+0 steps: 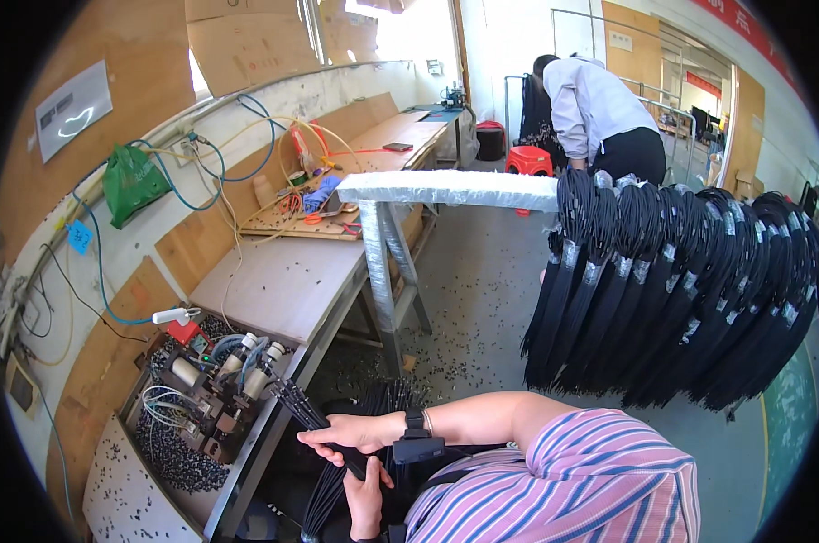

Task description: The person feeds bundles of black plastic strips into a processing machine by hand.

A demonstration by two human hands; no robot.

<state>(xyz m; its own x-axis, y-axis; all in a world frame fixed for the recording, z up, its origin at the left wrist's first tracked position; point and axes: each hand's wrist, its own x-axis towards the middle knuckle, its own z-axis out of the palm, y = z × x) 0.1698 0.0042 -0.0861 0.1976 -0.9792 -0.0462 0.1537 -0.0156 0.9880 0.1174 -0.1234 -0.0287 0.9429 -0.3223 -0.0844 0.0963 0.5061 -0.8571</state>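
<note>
A bundle of thin black cords (302,407) slants between my hands, its loose ends fanned out toward the bench machine. My right hand (350,433), with a dark watch-like band on the wrist, is closed around its middle, fingers pointing left. Just below, my left hand (366,496) grips the bundle's lower part, thumb up along it. The cord tips stand close to a small bench machine (219,389) with pneumatic cylinders and tubes. More black cords (323,502) hang in my lap area, partly hidden by my arms.
Many small black pieces lie around the machine and on the floor (464,339). A wrapped rack (445,187) carries thick hanks of black cords (672,290) at right. Behind it a person (599,118) bends near a red stool (529,161). The workbench (282,281) runs along the left wall.
</note>
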